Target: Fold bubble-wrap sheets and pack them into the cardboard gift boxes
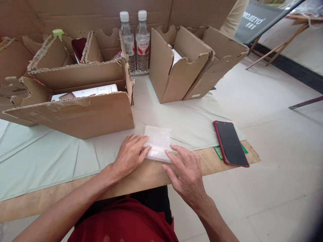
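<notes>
A small packet wrapped in white bubble wrap lies flat on the pale sheet near the table's front edge. My left hand rests on the packet's left side, fingers pressing its edge. My right hand touches the packet's lower right corner with its fingertips, fingers spread. Neither hand lifts it.
A large open cardboard box with white items inside stands at the left. Another open box stands behind, right of centre. Two water bottles stand at the back. A red-cased phone lies at the table's right corner. Someone's sleeve shows top right.
</notes>
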Demonstrator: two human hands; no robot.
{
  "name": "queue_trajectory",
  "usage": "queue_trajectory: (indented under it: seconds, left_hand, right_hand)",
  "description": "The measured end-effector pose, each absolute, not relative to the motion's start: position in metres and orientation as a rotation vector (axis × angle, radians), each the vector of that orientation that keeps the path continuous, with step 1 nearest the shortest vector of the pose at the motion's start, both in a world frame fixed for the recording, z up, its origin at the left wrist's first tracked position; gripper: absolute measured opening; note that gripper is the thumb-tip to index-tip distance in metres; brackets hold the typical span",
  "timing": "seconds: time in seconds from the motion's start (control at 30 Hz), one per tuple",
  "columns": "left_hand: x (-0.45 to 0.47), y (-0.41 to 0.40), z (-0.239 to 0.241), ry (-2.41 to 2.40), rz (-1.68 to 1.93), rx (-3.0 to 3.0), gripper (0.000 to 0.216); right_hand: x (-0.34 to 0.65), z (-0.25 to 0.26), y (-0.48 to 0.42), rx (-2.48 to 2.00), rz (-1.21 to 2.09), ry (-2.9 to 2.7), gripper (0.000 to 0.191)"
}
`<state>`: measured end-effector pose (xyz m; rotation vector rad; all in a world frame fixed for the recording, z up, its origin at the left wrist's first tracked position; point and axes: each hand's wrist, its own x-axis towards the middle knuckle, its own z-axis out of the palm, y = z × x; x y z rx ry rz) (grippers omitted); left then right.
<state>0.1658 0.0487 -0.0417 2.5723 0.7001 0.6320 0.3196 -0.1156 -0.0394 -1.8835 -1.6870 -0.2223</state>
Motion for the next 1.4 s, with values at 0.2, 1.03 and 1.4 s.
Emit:
queue_trajectory:
  seconds: [0.2, 1.03, 1.4]
  left_hand:
    - [0.150, 0.045, -0.024, 0.924, 0.598, 2.215, 0.031]
    - [0.091, 0.025, 0.031, 0.579, 0.728, 2.375, 0.076]
    - [0.123, 0.189, 0.156, 0.282, 0.378, 2.700, 0.036]
  right_hand:
    - [0.327, -0.040, -0.093, -1.881, -0.199, -1.771, 0.023]
    - [0.320, 0.010, -0.093, -1.589, 0.495, -1.757, 0.027]
    - [0.371, 0.127, -0.008, -1.345, 0.340, -1.052, 0.023]
